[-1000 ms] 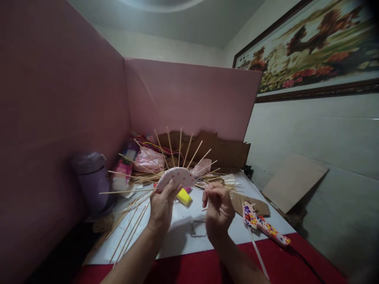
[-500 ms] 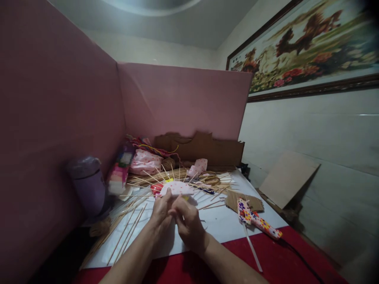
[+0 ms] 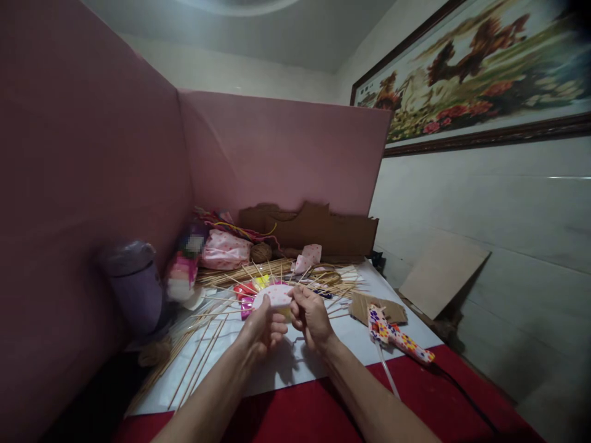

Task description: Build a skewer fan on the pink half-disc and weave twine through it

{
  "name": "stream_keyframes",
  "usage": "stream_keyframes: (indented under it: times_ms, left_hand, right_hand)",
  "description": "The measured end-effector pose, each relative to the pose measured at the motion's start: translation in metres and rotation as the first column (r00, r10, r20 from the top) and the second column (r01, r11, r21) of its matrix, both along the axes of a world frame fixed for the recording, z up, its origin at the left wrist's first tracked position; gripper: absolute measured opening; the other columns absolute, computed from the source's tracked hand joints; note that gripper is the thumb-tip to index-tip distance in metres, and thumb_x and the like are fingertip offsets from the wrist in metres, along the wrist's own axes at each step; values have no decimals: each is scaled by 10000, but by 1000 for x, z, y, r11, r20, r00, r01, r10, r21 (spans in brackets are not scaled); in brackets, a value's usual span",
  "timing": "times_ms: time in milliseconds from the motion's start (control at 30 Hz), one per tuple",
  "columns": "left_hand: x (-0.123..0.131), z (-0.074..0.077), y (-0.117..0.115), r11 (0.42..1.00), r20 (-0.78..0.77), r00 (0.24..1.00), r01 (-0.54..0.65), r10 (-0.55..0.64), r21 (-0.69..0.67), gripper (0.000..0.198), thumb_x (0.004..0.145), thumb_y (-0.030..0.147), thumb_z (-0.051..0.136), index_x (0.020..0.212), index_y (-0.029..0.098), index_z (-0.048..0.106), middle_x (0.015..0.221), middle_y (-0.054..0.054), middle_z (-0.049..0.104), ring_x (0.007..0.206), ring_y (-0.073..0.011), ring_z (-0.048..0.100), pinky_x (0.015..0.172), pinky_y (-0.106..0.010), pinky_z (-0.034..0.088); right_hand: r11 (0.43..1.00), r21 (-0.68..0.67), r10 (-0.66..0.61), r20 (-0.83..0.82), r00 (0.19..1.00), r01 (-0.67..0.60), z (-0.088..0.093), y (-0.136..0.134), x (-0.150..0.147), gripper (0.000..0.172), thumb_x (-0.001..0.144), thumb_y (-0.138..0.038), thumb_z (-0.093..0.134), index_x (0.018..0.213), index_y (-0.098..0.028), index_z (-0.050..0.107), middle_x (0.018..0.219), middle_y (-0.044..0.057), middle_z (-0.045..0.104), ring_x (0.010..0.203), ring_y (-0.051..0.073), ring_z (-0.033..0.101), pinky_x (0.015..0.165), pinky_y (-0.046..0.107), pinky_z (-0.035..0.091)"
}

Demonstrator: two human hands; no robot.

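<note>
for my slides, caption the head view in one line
A dotted half-disc fanned with sticks, left grip at its left side, right grip pinching its right end.

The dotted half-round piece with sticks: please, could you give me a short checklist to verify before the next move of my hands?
1. Left hand on the dotted piece: ok, thumb over its lower left part.
2. Right hand on the piece: ok, fingertips at its right end.
3. Thin sticks fanned out along the curved edge: ok on the left; on the right, cannot tell, they blend with the pile behind.
4. Glue gun away from both hands: ok, it lies apart on the right.
5. Glue gun cool: cannot tell.
6. Surroundings uncluttered: not ok, a magenta packet appears close beside the piece.
</note>
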State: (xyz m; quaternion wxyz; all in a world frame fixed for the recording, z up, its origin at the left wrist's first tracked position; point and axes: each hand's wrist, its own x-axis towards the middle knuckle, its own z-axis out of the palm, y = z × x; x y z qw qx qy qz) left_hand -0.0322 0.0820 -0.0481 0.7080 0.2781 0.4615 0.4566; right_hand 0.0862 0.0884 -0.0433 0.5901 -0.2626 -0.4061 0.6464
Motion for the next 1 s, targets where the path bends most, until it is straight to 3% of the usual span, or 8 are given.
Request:
stream_keyframes:
  times_ms: [67,100,167,267,400,633,867,1000]
  left_hand:
    - [6,5,-5,996,-42,998,-52,55,73,509,832,576,457,635,116,548,392,-10,516,232,-74,387,258,-161,212]
    - [9,8,-8,976,-74,990,-108,124,191,487,801,586,502,676,118,555,422,0,534,240,-73,395,256,-161,212]
    - [14,14,-12,873,-57,958,-230,281,429,459,690,579,643,775,136,560,533,21,583,311,-80,466,272,-168,298]
    - [18,19,-15,769,-48,948,-225,314,599,451,567,456,786,797,129,577,588,25,609,396,-86,524,326,-182,394]
    - [16,17,-14,765,0,945,-265,328,587,387,531,391,813,687,107,601,484,14,599,370,-90,519,362,-200,436]
    - [13,21,-15,844,166,955,-294,245,449,410,468,400,832,608,117,570,465,4,604,344,-79,513,358,-185,433]
    - [14,19,-16,799,62,960,-261,272,541,439,684,525,665,546,137,513,419,12,544,276,-61,417,269,-161,275]
    - [14,17,-15,753,-19,940,-261,341,603,323,643,406,730,614,115,592,477,8,578,332,-60,449,299,-158,322]
  right_hand:
    - [999,20,-34,45,998,33,-1,2,2,363,706,-499,680,716,-164,542,360,-111,390,264,12,238,271,132,153]
    - [998,37,-46,69,997,44,-2,2,2,353,721,-494,668,714,-162,548,351,-112,384,264,12,230,270,131,150]
    - [996,67,-64,106,992,57,-3,3,1,335,741,-479,653,711,-160,554,350,-108,395,263,13,235,269,133,153]
    - [993,102,-74,129,989,61,-5,2,-1,325,754,-454,654,673,-159,543,364,-99,419,262,13,253,267,138,162]
    - [993,118,-27,83,996,17,-5,-1,-4,315,769,-423,664,657,-152,548,363,-88,433,272,20,290,279,141,179]
    - [968,11,246,-224,943,-250,-7,0,-4,240,745,-344,720,757,-152,578,449,-79,471,347,23,368,360,140,248]
    - [983,-62,159,-198,967,-175,-5,2,0,292,729,-401,720,730,-130,610,430,-72,470,303,17,326,335,152,203]
    - [986,-80,128,-209,970,-147,-1,1,0,335,720,-446,711,697,-126,618,417,-71,457,300,14,321,334,150,208]
